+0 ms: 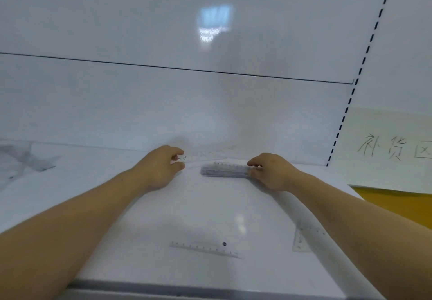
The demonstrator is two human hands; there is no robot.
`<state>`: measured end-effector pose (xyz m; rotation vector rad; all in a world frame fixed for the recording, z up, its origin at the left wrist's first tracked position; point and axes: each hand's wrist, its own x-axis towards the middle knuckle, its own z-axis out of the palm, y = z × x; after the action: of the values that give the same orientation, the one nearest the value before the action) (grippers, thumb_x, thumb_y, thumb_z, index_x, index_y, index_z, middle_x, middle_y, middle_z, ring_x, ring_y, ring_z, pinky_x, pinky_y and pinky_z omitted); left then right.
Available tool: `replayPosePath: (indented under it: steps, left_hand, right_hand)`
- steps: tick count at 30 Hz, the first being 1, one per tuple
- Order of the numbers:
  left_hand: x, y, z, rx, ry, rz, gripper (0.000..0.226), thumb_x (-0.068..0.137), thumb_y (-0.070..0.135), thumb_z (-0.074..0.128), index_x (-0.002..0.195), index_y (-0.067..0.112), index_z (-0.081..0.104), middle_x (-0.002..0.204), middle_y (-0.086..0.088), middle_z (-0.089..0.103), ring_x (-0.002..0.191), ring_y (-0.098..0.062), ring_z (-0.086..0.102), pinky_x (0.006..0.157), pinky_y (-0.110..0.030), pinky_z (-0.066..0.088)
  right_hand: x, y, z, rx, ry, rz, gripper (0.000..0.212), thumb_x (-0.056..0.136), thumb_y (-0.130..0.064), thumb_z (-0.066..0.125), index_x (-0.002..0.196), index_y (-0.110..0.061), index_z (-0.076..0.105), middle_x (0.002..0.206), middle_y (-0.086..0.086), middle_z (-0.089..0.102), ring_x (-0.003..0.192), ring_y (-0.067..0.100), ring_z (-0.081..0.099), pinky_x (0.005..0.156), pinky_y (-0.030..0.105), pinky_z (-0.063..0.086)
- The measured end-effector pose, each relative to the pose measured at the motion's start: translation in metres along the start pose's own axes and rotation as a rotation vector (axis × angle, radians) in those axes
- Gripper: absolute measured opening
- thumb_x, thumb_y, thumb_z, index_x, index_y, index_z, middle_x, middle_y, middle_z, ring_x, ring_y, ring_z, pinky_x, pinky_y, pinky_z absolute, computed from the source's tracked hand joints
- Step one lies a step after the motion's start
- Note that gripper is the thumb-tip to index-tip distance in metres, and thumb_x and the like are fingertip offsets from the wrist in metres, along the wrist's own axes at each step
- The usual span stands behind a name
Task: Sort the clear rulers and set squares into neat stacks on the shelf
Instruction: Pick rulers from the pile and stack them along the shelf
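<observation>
On the white shelf (163,211) a stack of clear rulers (225,171) lies near the back wall. My right hand (271,171) grips the stack's right end, fingers over the top and thumb at the front. My left hand (161,166) pinches the corner of a clear set square (198,157) that lies flat just left of and behind the stack; it is faint against the white. A single clear ruler (205,249) lies near the shelf's front. A small clear set square (301,239) rests at the front right, partly under my right forearm.
The shelf's back panel (163,103) rises right behind the stack. A slotted upright (350,98) runs up the right side. A paper sign with handwriting (392,150) and a yellow surface (397,206) lie to the right. Grey smudges (25,157) mark the far left.
</observation>
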<state>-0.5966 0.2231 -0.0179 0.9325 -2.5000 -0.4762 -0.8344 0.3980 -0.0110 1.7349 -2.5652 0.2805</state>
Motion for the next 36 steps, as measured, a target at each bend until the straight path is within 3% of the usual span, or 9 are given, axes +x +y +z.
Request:
replayPosePath:
  steps: [6, 12, 22, 25, 28, 33, 36]
  left_hand:
    - [-0.002, 0.018, 0.011, 0.039, 0.031, -0.042, 0.041, 0.092, 0.029, 0.055, 0.131, 0.018, 0.051, 0.108, 0.005, 0.049, 0.099, -0.012, 0.048, 0.088, -0.022, 0.034]
    - [-0.005, 0.026, 0.014, 0.034, 0.017, -0.079, 0.042, 0.091, 0.028, 0.058, 0.131, 0.018, 0.051, 0.122, -0.001, 0.053, 0.110, -0.017, 0.052, 0.092, -0.022, 0.035]
    - [0.024, 0.087, 0.045, 0.037, -0.130, 0.099, 0.041, 0.089, 0.028, 0.061, 0.129, 0.027, 0.051, 0.114, 0.005, 0.054, 0.105, -0.015, 0.053, 0.087, -0.022, 0.036]
    - [0.029, 0.092, 0.054, 0.059, -0.147, 0.115, 0.034, 0.090, 0.027, 0.059, 0.124, 0.024, 0.057, 0.125, 0.001, 0.055, 0.111, -0.016, 0.053, 0.090, -0.021, 0.036]
    - [0.030, 0.093, 0.056, 0.061, -0.156, 0.126, 0.031, 0.090, 0.030, 0.059, 0.120, 0.024, 0.060, 0.125, 0.002, 0.054, 0.115, -0.016, 0.050, 0.091, -0.021, 0.035]
    - [0.032, 0.093, 0.056, 0.069, -0.179, 0.138, 0.030, 0.091, 0.028, 0.059, 0.121, 0.023, 0.060, 0.124, 0.001, 0.057, 0.112, -0.016, 0.052, 0.086, -0.019, 0.033]
    - [0.030, 0.096, 0.054, 0.049, -0.205, 0.066, 0.046, 0.089, 0.036, 0.060, 0.133, 0.026, 0.049, 0.135, 0.003, 0.049, 0.121, -0.017, 0.048, 0.093, -0.022, 0.034]
  right_hand:
    - [0.005, 0.014, 0.000, -0.025, -0.072, -0.062, 0.049, 0.094, -0.047, 0.048, 0.133, -0.018, 0.050, 0.134, 0.006, 0.052, 0.121, 0.025, 0.048, 0.101, 0.034, 0.039]
    - [0.011, 0.019, 0.001, 0.059, -0.082, -0.106, 0.058, 0.091, -0.049, 0.054, 0.141, -0.022, 0.043, 0.140, 0.002, 0.048, 0.126, 0.021, 0.045, 0.104, 0.030, 0.033]
    - [-0.040, 0.081, -0.009, 0.029, -0.100, 0.187, 0.101, 0.079, -0.074, 0.047, 0.152, -0.015, 0.010, 0.157, 0.004, 0.018, 0.142, 0.024, 0.023, 0.114, 0.037, 0.024]
    - [-0.054, 0.094, -0.006, 0.012, -0.151, 0.245, 0.092, 0.080, -0.078, 0.038, 0.144, -0.013, 0.029, 0.150, 0.006, 0.031, 0.134, 0.023, 0.034, 0.110, 0.037, 0.029]
    - [-0.062, 0.099, -0.001, -0.017, -0.127, 0.209, 0.073, 0.083, -0.076, 0.032, 0.120, -0.016, 0.049, 0.128, 0.004, 0.049, 0.116, 0.021, 0.045, 0.098, 0.034, 0.035]
    - [-0.066, 0.096, -0.003, 0.021, -0.111, 0.216, 0.078, 0.085, -0.073, 0.035, 0.137, -0.016, 0.041, 0.143, 0.001, 0.040, 0.131, 0.021, 0.037, 0.107, 0.034, 0.029]
    - [-0.064, 0.094, -0.007, 0.033, -0.144, 0.226, 0.085, 0.083, -0.075, 0.036, 0.144, -0.016, 0.033, 0.151, 0.003, 0.031, 0.138, 0.022, 0.030, 0.112, 0.035, 0.026]
